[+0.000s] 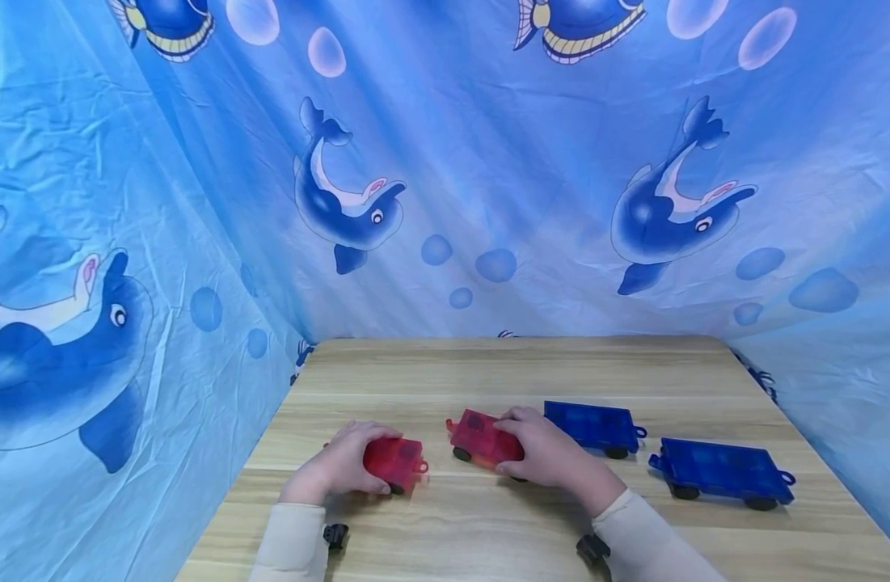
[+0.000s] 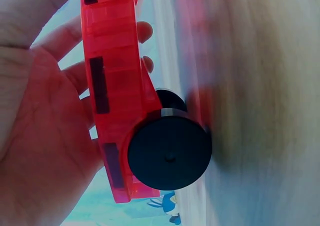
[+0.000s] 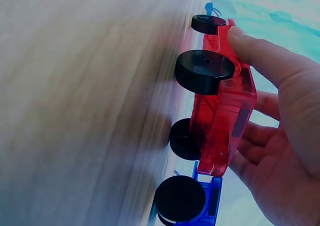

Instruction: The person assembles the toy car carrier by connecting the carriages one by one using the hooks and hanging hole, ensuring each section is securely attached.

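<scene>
Held the left red car [image 1: 401, 462] in the left hand [image 1: 343, 459], clamped between fingers on the far side and thumb on the near side, left of middle on the wooden table [image 1: 459, 533]. Pointed its loop [image 1: 422, 466] rightward, toward the other car. Gripped the right red car [image 1: 481, 435] likewise in the right hand [image 1: 545, 453], clasped about its right end between fingers and thumb, a little farther off than the first and slightly askew. Showed its hook [image 1: 450, 423] at the left end. Had the two red cars near each other but apart. Saw black wheels [image 2: 170, 153] under both; could not tell full contact with the table.

Had the far blue car [image 1: 593, 428] just beside the right hand, on the far right side; could not tell touch from a slight gap there. Saw the near blue car [image 1: 727, 470] farther right and nearer, apart from the far one. Wore pale sleeves [image 1: 292, 537] and a small black device [image 1: 335, 536] at each wrist. Faced a blue backdrop [image 1: 459, 162] printed with dolphins [image 1: 350, 214].
</scene>
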